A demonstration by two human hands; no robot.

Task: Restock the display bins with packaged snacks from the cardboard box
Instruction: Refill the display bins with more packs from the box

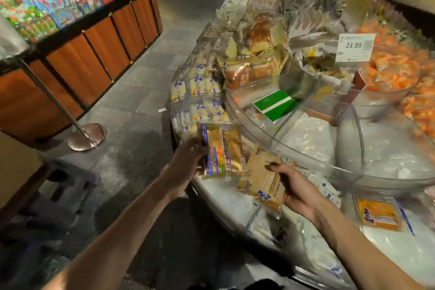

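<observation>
The left grip (188,162) curls round the left edge of a gold packet (223,148) with purple print and holds it on end, its printed face towards the camera. The right grip (297,187) pinches a tan packet (261,179), thumb laid across its top face and fingers under it, so that the packet tilts down to the left. The two packets are just beside each other above the near left edge of the display. Whether they touch cannot be told.

The top of the gold packet stands in front of a clear bin (183,106) holding white and blue packets (204,85). To its right is the curved wall of a higher clear bin (247,120), and inside that lies a green and white card (274,105). Behind the card, bread packets (247,70) are heaped. At the far right edge of the display a white price tag (355,47) reading 23.90 stands in front of a pile of orange packets (395,70). One flat orange packet (379,214) lies at the near right edge, beyond the right forearm.

Across the grey floor (141,77) to the left stands a wood-panelled stand (94,54) piled with bright packets, much blurred, and near it a metal post on a round base (87,136).
</observation>
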